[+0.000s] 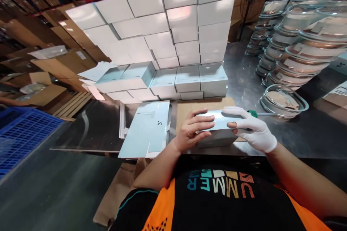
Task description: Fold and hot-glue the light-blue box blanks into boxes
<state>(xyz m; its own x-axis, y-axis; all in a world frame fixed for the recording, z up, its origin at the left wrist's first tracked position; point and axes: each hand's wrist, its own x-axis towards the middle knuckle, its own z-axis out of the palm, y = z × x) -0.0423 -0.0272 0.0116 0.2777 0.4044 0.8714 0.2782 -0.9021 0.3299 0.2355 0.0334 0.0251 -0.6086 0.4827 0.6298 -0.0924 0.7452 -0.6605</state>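
A white carton box (217, 139) sits in front of me on a brown cardboard sheet (187, 106), near the table's front edge. My left hand (193, 130) is bare and grips its left end, fingers across the top and thumb on the near side. On the right end, my right hand (251, 128) wears a white glove with bare thumb and finger tips showing; its fingers also lie over the top. Just beyond the glove is a green object (252, 113) with a thin pale shaft. Flat unfolded white cartons (148, 126) lie left of the sheet.
A tall wall of white boxes (159, 39) stands at the back of the dark metal table (92, 126). Stacked round glass dishes (306, 50) rise at the right, with a lower dish stack (284, 101) nearer. A blue crate (24, 133) and cardboard cartons (62, 65) are at left.
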